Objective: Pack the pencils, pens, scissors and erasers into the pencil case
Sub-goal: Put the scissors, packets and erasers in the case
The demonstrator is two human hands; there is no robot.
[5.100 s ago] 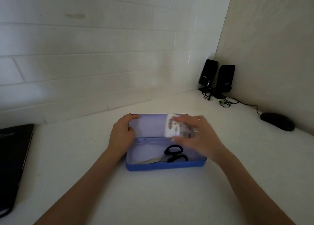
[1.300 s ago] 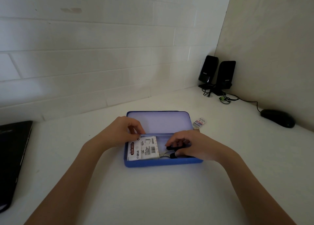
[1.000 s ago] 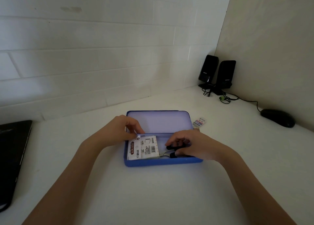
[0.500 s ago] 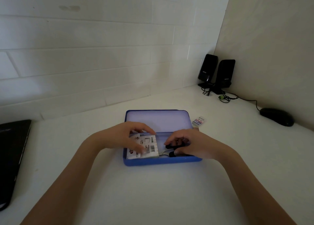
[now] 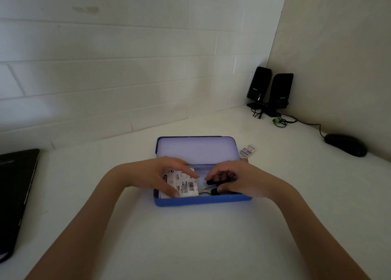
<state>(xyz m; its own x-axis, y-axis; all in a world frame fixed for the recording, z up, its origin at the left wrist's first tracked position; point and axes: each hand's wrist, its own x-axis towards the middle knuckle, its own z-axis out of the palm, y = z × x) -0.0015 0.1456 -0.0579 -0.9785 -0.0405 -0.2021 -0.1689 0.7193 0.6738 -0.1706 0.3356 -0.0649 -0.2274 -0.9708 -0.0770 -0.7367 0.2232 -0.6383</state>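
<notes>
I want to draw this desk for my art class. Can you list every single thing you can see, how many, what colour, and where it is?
pencil case: one, blue, lid open, middle of the desk
white packet: one, white with black print and a barcode, in the case's left part
scissors: one, black handles, in the case's right part, mostly hidden
small packet: one, white with red and blue, on the desk just right of the lid
speakers: two, black, far right corner
cables: black, with a green bit, by the speakers
mouse: one, black, far right
laptop: one, black, left edge
desk: one, white
left hand: resting on the white packet
right hand: curled round the scissors' handles
</notes>
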